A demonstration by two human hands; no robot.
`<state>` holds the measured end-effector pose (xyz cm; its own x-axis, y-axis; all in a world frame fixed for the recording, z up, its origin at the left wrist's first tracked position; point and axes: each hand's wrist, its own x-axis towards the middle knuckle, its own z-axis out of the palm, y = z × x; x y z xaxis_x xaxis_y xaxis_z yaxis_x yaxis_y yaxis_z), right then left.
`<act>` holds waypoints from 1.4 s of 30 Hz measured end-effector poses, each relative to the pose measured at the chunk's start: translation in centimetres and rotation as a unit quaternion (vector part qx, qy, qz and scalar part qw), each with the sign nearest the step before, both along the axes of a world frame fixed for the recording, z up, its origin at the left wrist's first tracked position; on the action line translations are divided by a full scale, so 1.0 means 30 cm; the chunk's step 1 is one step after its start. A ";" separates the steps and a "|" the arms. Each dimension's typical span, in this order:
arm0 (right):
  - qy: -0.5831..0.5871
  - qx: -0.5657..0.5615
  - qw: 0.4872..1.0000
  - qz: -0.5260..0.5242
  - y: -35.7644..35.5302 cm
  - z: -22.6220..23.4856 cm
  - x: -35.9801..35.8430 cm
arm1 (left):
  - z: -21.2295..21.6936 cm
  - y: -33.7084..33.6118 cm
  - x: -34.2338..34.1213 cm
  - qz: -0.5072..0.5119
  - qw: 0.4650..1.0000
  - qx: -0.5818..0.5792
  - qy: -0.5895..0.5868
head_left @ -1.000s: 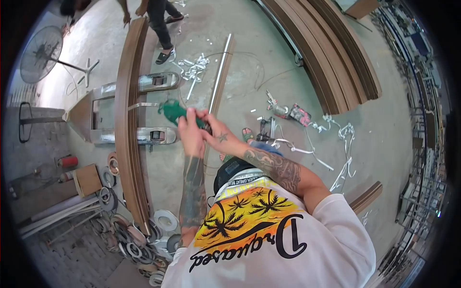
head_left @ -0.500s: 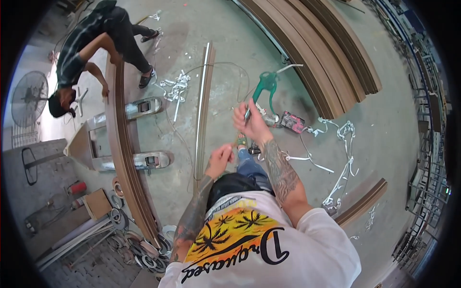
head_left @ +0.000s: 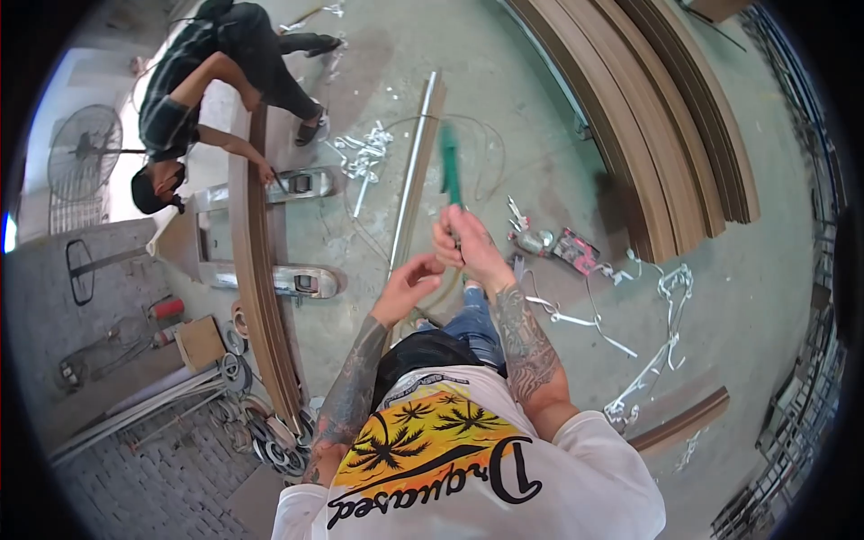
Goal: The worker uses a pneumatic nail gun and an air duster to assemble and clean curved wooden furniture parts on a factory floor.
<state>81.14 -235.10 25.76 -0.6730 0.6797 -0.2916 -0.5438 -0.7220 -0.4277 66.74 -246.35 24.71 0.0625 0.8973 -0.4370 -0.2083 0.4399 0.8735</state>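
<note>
In front of my body, my right hand [head_left: 472, 250] is closed around the end of a green hand tool [head_left: 451, 166]. The tool points away from me, and motion smears its outline, so its exact kind cannot be told. My left hand [head_left: 409, 286] is just left of the right one, fingers loosely bent and apart, holding nothing I can see. Beyond both hands, a long narrow brown profile with a shiny metallic strip [head_left: 415, 171] lies on the floor. A thin hose [head_left: 490, 148] curls across the floor near the tool.
A person [head_left: 202, 99] at the left bends over long brown boards [head_left: 255, 297] lying across a pallet jack [head_left: 270, 281]. Stacked brown panels [head_left: 661, 162] occupy the far right. White strap scraps [head_left: 366, 155] and a pink-and-black box [head_left: 577, 251] lie on the floor. A fan [head_left: 84, 155] stands far left.
The green tool has swung to the left and turned in my right hand; its two-handled shape is now blurred. My left hand has opened and come nearer the right. The person's arm has shifted along the boards.
</note>
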 end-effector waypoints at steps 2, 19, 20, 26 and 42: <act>0.033 0.094 0.966 0.237 0.038 0.104 -0.027 | 0.134 0.096 -0.020 0.098 0.975 0.073 -0.184; -0.084 0.643 0.748 0.141 -0.509 0.590 -0.522 | 0.828 -0.400 -0.278 0.611 0.749 0.255 -0.030; -0.094 0.662 0.719 0.193 -0.553 0.561 -0.560 | 0.810 -0.434 -0.307 0.665 0.711 0.221 -0.053; -0.155 0.783 0.496 0.341 -0.807 0.279 -0.692 | 0.362 -0.849 -0.423 0.789 0.591 0.058 -0.160; -0.287 0.786 0.223 0.501 -1.189 -0.038 -0.725 | -0.402 -1.204 -0.420 0.776 0.417 0.022 -0.473</act>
